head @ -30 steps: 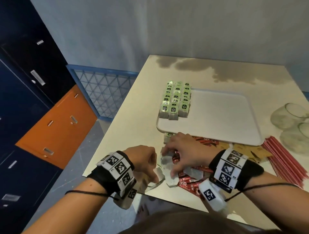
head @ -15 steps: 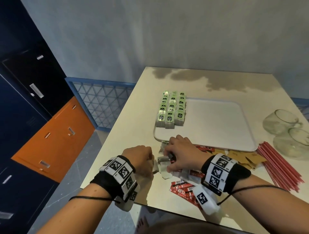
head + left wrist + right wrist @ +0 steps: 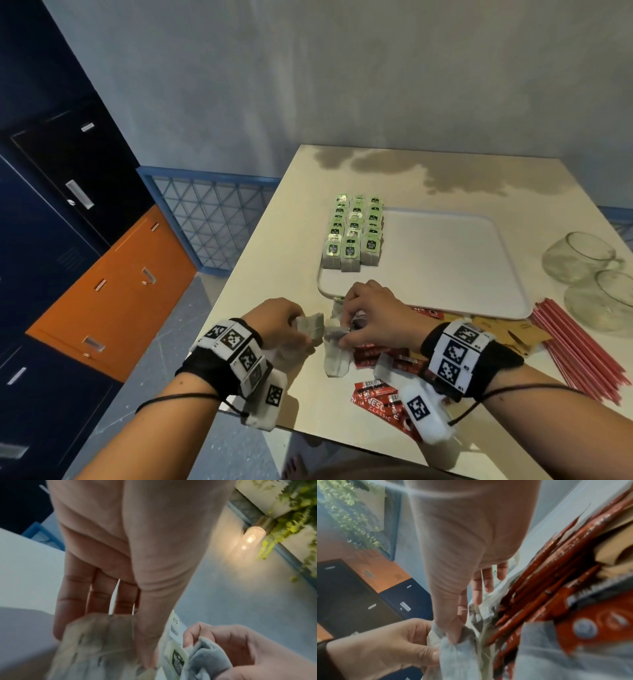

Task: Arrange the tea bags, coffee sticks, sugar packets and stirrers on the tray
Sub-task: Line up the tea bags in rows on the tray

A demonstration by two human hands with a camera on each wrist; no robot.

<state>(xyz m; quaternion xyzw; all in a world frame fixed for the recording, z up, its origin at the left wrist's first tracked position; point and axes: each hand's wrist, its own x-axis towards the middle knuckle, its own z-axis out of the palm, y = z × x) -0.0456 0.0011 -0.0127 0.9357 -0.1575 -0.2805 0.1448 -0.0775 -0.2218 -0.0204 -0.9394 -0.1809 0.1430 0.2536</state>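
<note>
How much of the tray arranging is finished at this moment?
Done: three rows of tea bags stand at the tray's left edge. In hand: left hand and right hand hold loose tea bags. Left: coffee sticks, sugar packets and stirrers lie on the table.

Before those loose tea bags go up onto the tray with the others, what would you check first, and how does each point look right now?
1. Left hand holds tea bags: ok.
2. Right hand pinches tea bags: ok.
3. Strings untangled: cannot tell.
4. Free space on tray beside green rows: ok.
5. Coffee sticks, sugar packets, stirrers on tray: not ok, all lie on the table.
</note>
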